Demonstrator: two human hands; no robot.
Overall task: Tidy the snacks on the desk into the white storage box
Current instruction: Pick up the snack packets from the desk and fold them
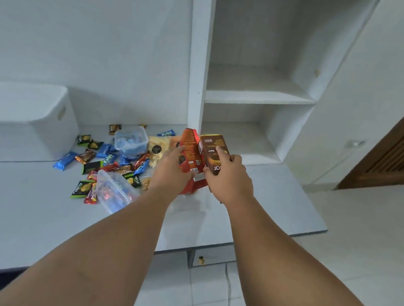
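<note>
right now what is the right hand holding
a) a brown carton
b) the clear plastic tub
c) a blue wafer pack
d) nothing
a: the right hand grips the brown carton with its fingers curled round it, while the left hand holds the red carton right beside it.

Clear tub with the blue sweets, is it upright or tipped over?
Upright. The clear tub stands on its base on the desk, rim upward, with blue wrapped pieces inside.
</note>
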